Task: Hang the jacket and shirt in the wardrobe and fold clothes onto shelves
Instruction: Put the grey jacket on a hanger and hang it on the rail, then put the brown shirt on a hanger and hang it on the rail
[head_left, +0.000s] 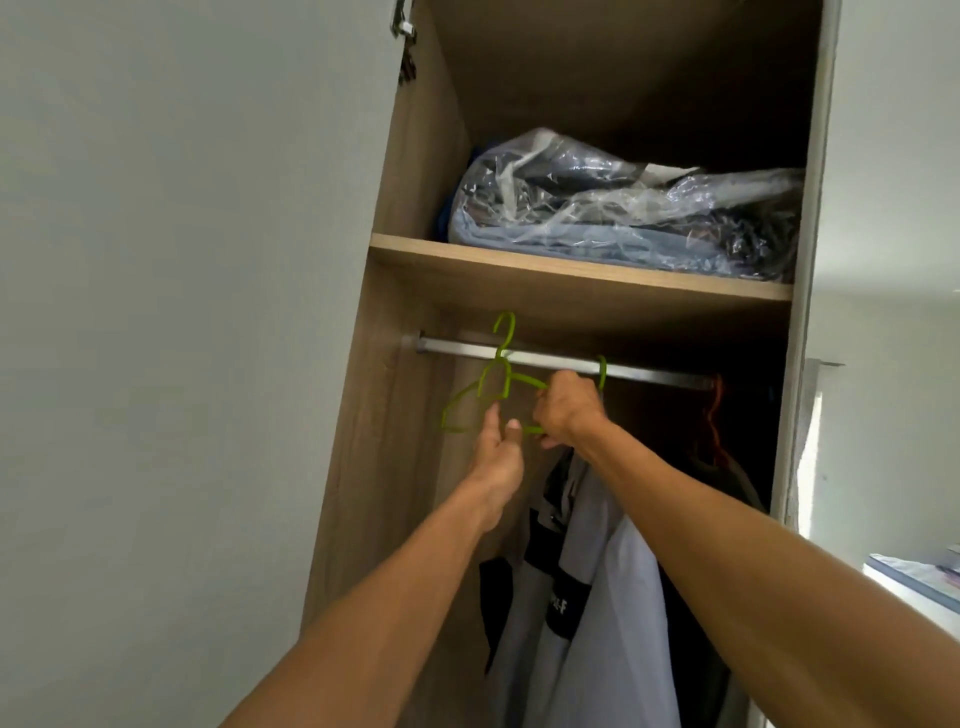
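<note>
An open wooden wardrobe (410, 171) fills the view, with a metal rail (649, 375) under its shelf. An empty green hanger (470, 402) hangs near the rail's left end. My right hand (566, 410) grips the right side of that hanger, just below the rail. My left hand (496, 452) reaches up beside it, fingers straight and touching the hanger's lower bar. A second green hook (602, 371) sits on the rail by my right hand. Below it hangs a light grey garment with black panels (597, 597); whether it is the jacket or the shirt I cannot tell.
A clear plastic bag of folded dark and blue clothes (623, 208) lies on the upper shelf (519, 265). An orange hanger (714, 415) with a dark garment hangs at the rail's right end. The grey wardrobe door (182, 312) stands open on the left.
</note>
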